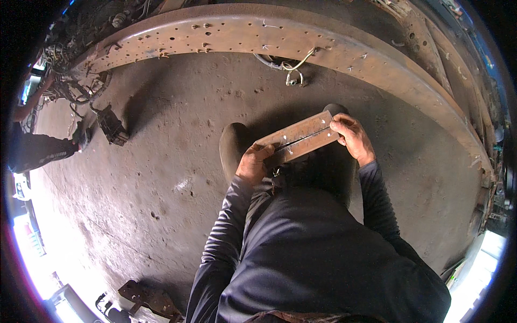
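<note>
Two flat, rust-brown metal plates, the upper plate [301, 127] and the lower plate [308, 147], are held together lengthwise in front of me, above my knees. A thin dark gap runs between them, and small pale marks show on their faces. My left hand [252, 163] is closed round their left ends, thumb on top. My right hand [353, 138] grips the right ends, its thumb pressing near the gap. The fingers of both hands are partly hidden under the plates. The pair tilts up toward the right.
A long rusty steel beam [226, 35] with bolts and holes arches across the far side. A pale cable [299, 63] hangs from it. At left lie a dark metal part [110, 126] and another person's leg [46, 148]. A rusty bracket [148, 299] lies at lower left on the concrete floor [156, 177].
</note>
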`<action>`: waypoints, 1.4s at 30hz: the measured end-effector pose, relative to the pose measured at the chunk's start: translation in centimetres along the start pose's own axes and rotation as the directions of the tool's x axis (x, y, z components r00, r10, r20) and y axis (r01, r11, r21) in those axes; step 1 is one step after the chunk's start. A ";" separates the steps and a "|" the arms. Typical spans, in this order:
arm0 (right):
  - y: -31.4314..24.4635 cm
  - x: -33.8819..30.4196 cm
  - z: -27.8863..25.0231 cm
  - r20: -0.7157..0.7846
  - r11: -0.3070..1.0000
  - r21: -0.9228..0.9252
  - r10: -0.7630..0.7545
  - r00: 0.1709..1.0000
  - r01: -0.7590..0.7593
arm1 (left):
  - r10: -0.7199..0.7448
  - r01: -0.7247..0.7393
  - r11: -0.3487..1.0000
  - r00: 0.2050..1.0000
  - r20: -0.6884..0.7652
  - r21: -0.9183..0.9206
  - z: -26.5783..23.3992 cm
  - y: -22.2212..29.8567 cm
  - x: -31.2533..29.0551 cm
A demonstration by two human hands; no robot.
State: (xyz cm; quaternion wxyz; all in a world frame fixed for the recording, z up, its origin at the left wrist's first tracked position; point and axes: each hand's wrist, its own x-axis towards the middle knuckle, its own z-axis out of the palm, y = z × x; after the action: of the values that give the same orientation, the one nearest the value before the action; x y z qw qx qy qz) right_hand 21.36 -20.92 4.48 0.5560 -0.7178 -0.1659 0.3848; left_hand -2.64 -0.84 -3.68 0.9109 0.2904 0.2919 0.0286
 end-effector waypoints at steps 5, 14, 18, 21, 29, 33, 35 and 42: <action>0.0 -0.1 0.2 -0.002 1.000 -0.019 -0.012 1.000 0.012 | 0.060 -0.061 0.997 0.998 0.020 0.055 1.8 0.9 -0.9; 0.4 0.2 -0.3 0.036 0.998 0.066 -0.005 0.999 0.003 | 0.035 -0.041 0.991 0.998 0.052 0.125 0.9 0.9 -0.5; 0.2 0.0 -0.7 0.039 0.995 0.095 -0.016 0.999 0.012 | 0.032 -0.034 0.996 0.999 0.029 0.086 1.5 0.9 -0.6; 0.3 -0.1 -1.0 0.053 0.991 0.130 -0.044 0.998 0.037 | -0.044 0.032 0.996 0.988 0.147 0.089 -0.6 0.4 0.4; 0.5 -0.2 -2.6 -0.026 0.983 0.156 -0.098 0.995 0.101 | 0.075 -0.098 0.963 0.992 0.100 0.252 0.1 -0.2 0.4; -0.2 2.4 -5.3 -0.115 0.964 0.206 -0.146 0.983 0.167 | 0.343 -0.401 0.475 0.904 0.255 0.783 -3.4 -1.8 1.7; -0.7 4.5 -7.0 -0.173 0.938 0.268 -0.179 0.968 0.221 | 0.338 -0.377 0.592 0.918 0.205 0.712 -3.5 -2.0 1.5; -3.3 12.0 -10.2 -0.319 0.881 0.321 -0.246 0.915 0.348 | 0.021 -0.021 1.000 1.000 0.011 0.019 -0.9 -0.2 0.9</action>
State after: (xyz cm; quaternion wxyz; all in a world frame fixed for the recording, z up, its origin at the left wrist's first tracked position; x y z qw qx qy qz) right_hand 37.26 -18.67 3.98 0.7513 -0.6109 -0.1222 0.2176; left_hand -2.39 -0.32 -4.87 0.9094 0.3021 0.2840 0.0338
